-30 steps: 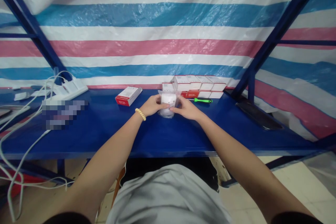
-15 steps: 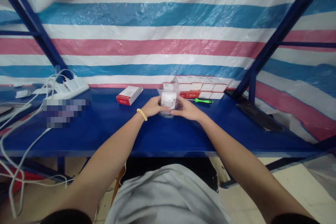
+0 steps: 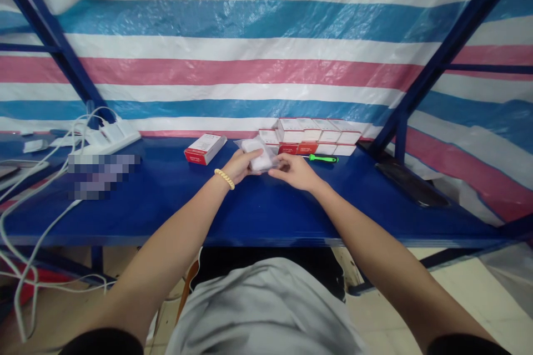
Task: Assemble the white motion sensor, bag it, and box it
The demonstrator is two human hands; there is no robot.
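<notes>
A white block-shaped device (image 3: 261, 162) in a clear plastic bag is held over the middle of the blue table, tilted to the left. My left hand (image 3: 240, 167), with a yellow twisted band at the wrist, is closed around its left side, thumb across the top. On the other side, my right hand (image 3: 295, 171) has its thumb and fingers curled at the bag's right edge (image 3: 275, 162), seeming to pinch it. A red and white box (image 3: 205, 149) lies on the table left of my hands. Just beyond my right hand is a green and black screwdriver (image 3: 323, 158), its tip hidden.
Several red and white boxes (image 3: 318, 136) are stacked at the back. A white power strip (image 3: 112, 138) with tangled cables stands at the left. Toward the right lies a dark, flat, long object (image 3: 410, 184). Blue frame posts and a striped sheet enclose the table (image 3: 275, 216).
The bagged device has turned and tilted to the left. My left hand now grips it with the thumb on top, while my right hand has shifted from its side to the bag's edge.
</notes>
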